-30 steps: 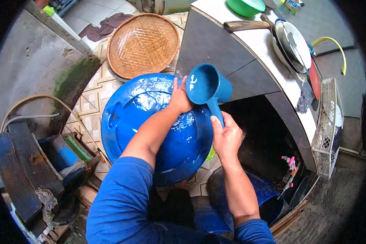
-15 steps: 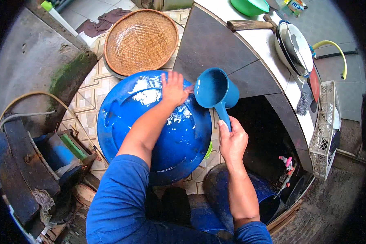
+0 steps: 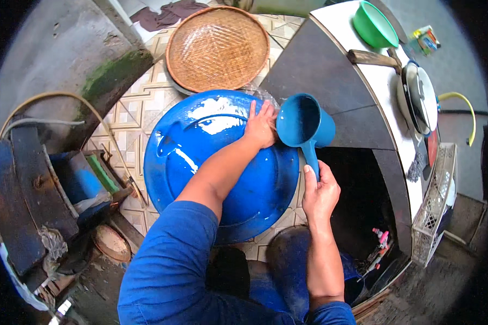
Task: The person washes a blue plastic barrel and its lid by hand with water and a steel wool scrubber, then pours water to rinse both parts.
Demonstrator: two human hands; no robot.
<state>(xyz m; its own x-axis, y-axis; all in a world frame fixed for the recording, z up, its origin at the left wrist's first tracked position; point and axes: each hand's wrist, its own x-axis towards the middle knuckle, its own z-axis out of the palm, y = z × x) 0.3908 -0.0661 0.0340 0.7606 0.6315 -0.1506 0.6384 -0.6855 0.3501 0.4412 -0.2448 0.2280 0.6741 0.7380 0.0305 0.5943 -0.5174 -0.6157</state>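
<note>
A large round blue plastic lid (image 3: 244, 184), wet and shiny, stands over the patterned floor in front of me. My left hand (image 3: 261, 128) lies on its far right part with the fingers spread. In my right hand (image 3: 321, 192) is the handle of a blue water dipper (image 3: 326, 130). The dipper is tilted, its mouth toward the lid's right edge and close beside my left fingers. A clear splash of water (image 3: 263, 93) shows just beyond those fingers.
Beyond the lid is a round woven bamboo tray (image 3: 217, 49). At right, a tiled counter (image 3: 322, 81) bears a green basin (image 3: 375, 24), a pan (image 3: 420, 100) and a plastic rack (image 3: 434, 206). Blue drums (image 3: 293, 260) stand near my legs. A dark wooden box (image 3: 24, 195) is at left.
The view has shifted, so most things sit farther right. Water now splashes past the lid's far right edge. My left hand still rests on the lid and my right still holds the tilted dipper.
</note>
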